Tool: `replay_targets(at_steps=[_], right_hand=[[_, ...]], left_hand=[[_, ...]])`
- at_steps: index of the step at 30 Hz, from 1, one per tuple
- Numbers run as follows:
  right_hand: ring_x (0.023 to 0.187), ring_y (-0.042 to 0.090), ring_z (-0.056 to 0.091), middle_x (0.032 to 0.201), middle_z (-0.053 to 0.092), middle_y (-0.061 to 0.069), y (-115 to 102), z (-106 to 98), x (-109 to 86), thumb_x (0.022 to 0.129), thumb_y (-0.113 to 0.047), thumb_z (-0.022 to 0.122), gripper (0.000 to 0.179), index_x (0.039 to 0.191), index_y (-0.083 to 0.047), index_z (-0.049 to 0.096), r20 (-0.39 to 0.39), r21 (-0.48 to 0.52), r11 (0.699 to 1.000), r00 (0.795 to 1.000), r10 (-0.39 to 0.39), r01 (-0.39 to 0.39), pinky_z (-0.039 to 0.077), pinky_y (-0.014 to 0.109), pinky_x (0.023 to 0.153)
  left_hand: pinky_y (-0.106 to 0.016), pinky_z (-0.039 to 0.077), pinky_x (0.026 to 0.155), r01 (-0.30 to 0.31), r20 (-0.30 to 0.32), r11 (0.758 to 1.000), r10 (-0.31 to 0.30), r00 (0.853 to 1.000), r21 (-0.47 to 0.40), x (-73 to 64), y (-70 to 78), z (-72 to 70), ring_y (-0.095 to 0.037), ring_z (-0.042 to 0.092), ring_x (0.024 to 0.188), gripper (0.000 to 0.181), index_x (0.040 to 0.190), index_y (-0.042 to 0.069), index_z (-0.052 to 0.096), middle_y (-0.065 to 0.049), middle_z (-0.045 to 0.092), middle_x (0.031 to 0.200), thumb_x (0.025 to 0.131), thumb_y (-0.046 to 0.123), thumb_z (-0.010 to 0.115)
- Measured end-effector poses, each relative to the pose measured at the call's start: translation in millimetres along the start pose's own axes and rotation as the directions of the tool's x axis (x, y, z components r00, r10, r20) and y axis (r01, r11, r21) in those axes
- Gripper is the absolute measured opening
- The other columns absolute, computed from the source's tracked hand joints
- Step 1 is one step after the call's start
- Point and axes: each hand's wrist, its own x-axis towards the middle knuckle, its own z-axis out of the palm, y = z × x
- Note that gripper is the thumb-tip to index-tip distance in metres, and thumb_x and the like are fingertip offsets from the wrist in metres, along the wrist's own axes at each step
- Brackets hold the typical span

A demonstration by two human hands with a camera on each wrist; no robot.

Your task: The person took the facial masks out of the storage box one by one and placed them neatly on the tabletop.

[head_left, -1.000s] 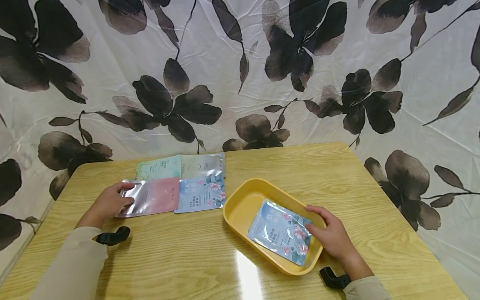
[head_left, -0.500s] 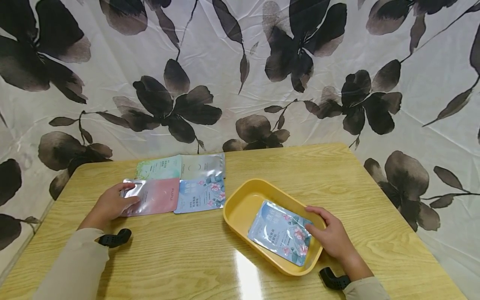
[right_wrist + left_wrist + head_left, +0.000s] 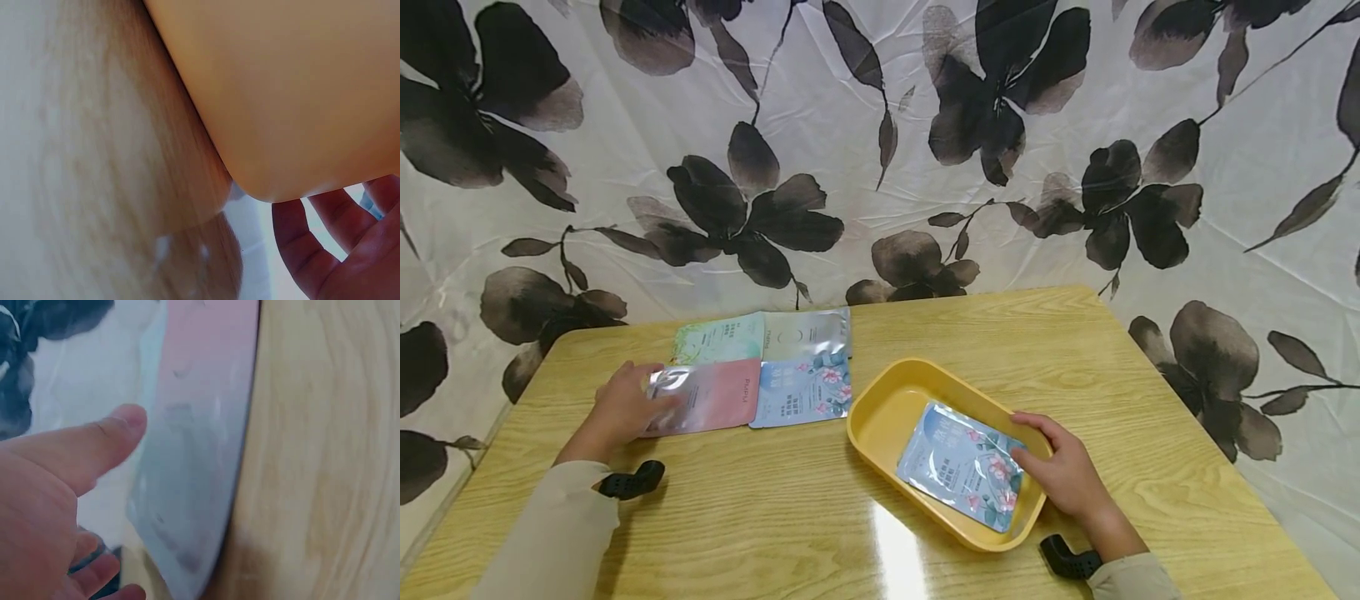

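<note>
Head: floral cloth [image 3: 880, 150] beyond tray [image 3: 883, 421].

A wood-grain table [image 3: 737, 500] carries everything. Directly on it, beside the left hand [image 3: 621, 408], lies a pink-and-silver packet [image 3: 718, 396]; a blue floral packet [image 3: 805, 390] lies at its end away from that hand. Farther out from the left hand, a green packet [image 3: 722, 340] and a silvery packet [image 3: 808, 332] lie side by side. In the right hand's [image 3: 1067, 471] grip stands a yellow tray [image 3: 880, 408]. Blur hides whether the pink-and-silver packet lies fully flat.
</note>
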Motion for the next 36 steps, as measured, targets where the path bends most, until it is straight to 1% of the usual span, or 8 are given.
replay_targets(at_steps=[3, 8, 15, 20, 24, 28, 32, 36], right_hand=[[0.113, 0.032, 0.059, 0.134, 0.058, 0.020, 0, 0, -0.1, 0.091, -0.002, 0.071, 0.040, 0.130, 0.000, 0.062, -0.001, -0.004, 1.000, 1.000, -0.002, 0.002, 0.051, 0.021, 0.084], [0.117, 0.032, 0.057, 0.135, 0.058, 0.020, -1, 0, -0.3, 0.091, -0.003, 0.071, 0.040, 0.130, -0.001, 0.061, 0.001, -0.020, 1.000, 1.000, -0.007, 0.007, 0.050, 0.020, 0.087], [0.125, 0.034, 0.052, 0.137, 0.057, 0.020, -1, -1, -0.3, 0.091, -0.004, 0.071, 0.042, 0.132, 0.000, 0.061, -0.001, -0.038, 0.999, 1.000, -0.007, 0.007, 0.039, 0.012, 0.094], [0.125, 0.033, 0.052, 0.138, 0.056, 0.020, -1, 0, 0.5, 0.091, -0.003, 0.071, 0.041, 0.131, 0.000, 0.061, 0.002, -0.019, 1.000, 1.000, -0.005, 0.005, 0.038, 0.011, 0.094], [0.125, 0.030, 0.052, 0.138, 0.057, 0.018, 0, 1, 0.1, 0.092, -0.003, 0.070, 0.041, 0.131, -0.001, 0.061, -0.003, -0.010, 1.000, 1.000, -0.013, 0.013, 0.038, 0.011, 0.095], [0.124, 0.028, 0.053, 0.138, 0.057, 0.018, 1, 2, -0.5, 0.092, -0.003, 0.070, 0.040, 0.131, -0.002, 0.062, -0.003, -0.005, 1.000, 1.000, -0.022, 0.022, 0.040, 0.012, 0.094], [0.125, 0.032, 0.052, 0.137, 0.057, 0.017, 0, 1, -0.5, 0.092, -0.003, 0.070, 0.040, 0.131, -0.002, 0.062, -0.002, -0.017, 0.999, 1.000, -0.030, 0.030, 0.039, 0.011, 0.095], [0.127, 0.034, 0.050, 0.136, 0.058, 0.017, 1, 0, -0.2, 0.092, -0.004, 0.070, 0.040, 0.131, -0.002, 0.062, 0.000, -0.028, 0.999, 1.000, -0.029, 0.029, 0.035, 0.010, 0.097]], left_hand=[[-0.076, 0.013, 0.105, -0.028, -0.042, 1.000, 0.028, 0.999, -0.003, -1.8, 12.6, 2.9, -0.065, 0.009, 0.136, 0.087, 0.151, -0.012, 0.020, -0.045, 0.007, 0.151, 0.095, 0.034, 0.068], [-0.073, 0.021, 0.105, -0.100, -0.030, 0.992, 0.098, 0.995, -0.079, -4.8, 41.9, 6.2, -0.060, 0.016, 0.138, 0.091, 0.157, -0.006, 0.006, -0.040, 0.011, 0.155, 0.099, 0.038, 0.062], [-0.072, 0.023, 0.106, -0.164, -0.015, 0.974, 0.164, 0.986, -0.159, -16.5, 95.8, 15.0, -0.055, 0.018, 0.142, 0.093, 0.160, 0.005, 0.009, -0.033, 0.015, 0.159, 0.097, 0.046, 0.063], [-0.065, 0.027, 0.109, -0.278, -0.023, 0.936, 0.280, 0.960, -0.216, -26.6, 132.7, 36.0, -0.049, 0.026, 0.142, 0.085, 0.159, 0.005, 0.020, -0.029, 0.024, 0.158, 0.096, 0.037, 0.067], [-0.057, 0.035, 0.109, -0.326, 0.019, 0.891, 0.350, 0.937, -0.316, -30.8, 155.6, 57.7, -0.043, 0.037, 0.139, 0.076, 0.157, 0.009, 0.029, -0.023, 0.032, 0.157, 0.096, 0.032, 0.069], [-0.052, 0.037, 0.109, -0.348, 0.060, 0.832, 0.411, 0.910, -0.431, -31.8, 170.4, 77.1, -0.040, 0.042, 0.137, 0.070, 0.155, 0.009, 0.035, -0.019, 0.037, 0.155, 0.096, 0.026, 0.069], [-0.048, 0.038, 0.108, -0.385, 0.072, 0.771, 0.483, 0.873, -0.507, -32.9, 182.0, 90.3, -0.038, 0.045, 0.135, 0.065, 0.152, 0.005, 0.039, -0.018, 0.041, 0.152, 0.096, 0.020, 0.070], [-0.045, 0.042, 0.106, -0.402, 0.094, 0.753, 0.519, 0.850, -0.521, -35.4, 194.2, 99.2, -0.036, 0.048, 0.133, 0.065, 0.149, 0.007, 0.045, -0.017, 0.047, 0.147, 0.094, 0.022, 0.073]])
